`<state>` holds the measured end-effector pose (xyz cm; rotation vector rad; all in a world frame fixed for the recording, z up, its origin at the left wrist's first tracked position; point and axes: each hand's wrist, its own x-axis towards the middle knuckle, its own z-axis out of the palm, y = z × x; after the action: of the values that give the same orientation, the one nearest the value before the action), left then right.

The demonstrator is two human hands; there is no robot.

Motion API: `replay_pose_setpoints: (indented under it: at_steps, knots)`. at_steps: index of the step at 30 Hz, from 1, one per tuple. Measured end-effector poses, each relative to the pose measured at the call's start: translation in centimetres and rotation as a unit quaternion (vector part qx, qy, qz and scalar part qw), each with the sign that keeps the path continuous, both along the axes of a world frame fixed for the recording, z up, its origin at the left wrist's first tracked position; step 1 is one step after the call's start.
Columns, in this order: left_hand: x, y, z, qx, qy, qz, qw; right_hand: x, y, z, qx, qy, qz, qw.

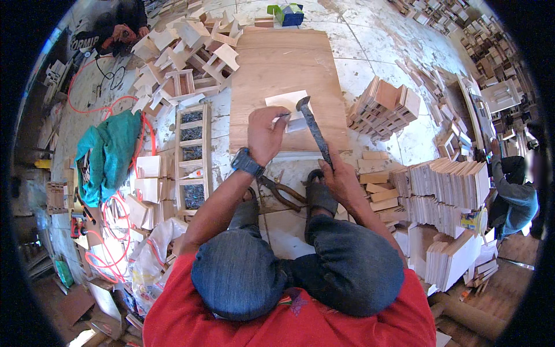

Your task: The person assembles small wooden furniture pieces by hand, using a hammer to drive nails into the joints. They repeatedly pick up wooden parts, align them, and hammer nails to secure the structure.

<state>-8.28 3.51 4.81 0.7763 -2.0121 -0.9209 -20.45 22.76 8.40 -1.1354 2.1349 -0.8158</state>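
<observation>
My right hand grips a hammer by the lower part of its dark, worn handle. The hammer's head is raised over a small pale wooden piece, which rests on a broad plywood board. At the piece's near left side, my left hand is closed in a pinch with its fingertips together. Whatever it pinches is too small to make out. Pincers with brown handles lie on the floor between my feet, below my left wrist.
Left of the board stands a wooden tray with compartments of dark nails. Small wooden frames pile up beyond it. Stacked wooden pieces and thin panels stand at right. Red hose lies left. Two people work nearby.
</observation>
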Motion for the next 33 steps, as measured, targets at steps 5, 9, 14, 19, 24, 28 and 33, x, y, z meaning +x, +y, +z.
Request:
replay_pose_setpoints:
  at_steps: [5,9,14,19,24,28,33]
  knots:
    - [-2.2,0.0,-1.1,-0.123,-0.058,0.041,0.99,-0.3,-0.3,0.3,-0.036,0.034,0.029,0.998]
    - [-2.4,0.0,-2.2,-0.105,-0.023,0.042,0.993,-0.5,0.5,0.9,-0.074,0.053,0.04,0.995]
    - [-2.4,0.0,-2.6,-0.114,0.01,0.038,0.993,-0.4,1.1,1.6,-0.076,0.113,0.09,0.987]
    - [-2.1,-0.1,-2.2,-0.13,-0.023,0.023,0.991,-0.5,0.9,2.9,-0.036,0.098,0.072,0.992]
    - [-1.6,0.4,-1.4,-0.127,-0.043,0.007,0.991,-0.4,1.8,3.8,-0.169,0.053,0.009,0.984]
    - [-1.3,0.4,-0.7,-0.052,-0.067,-0.022,0.996,-0.7,0.5,2.5,0.025,0.095,0.114,0.989]
    - [-0.8,0.5,-0.3,-0.061,-0.079,-0.041,0.994,-0.5,0.9,2.0,-0.168,0.081,0.027,0.982]
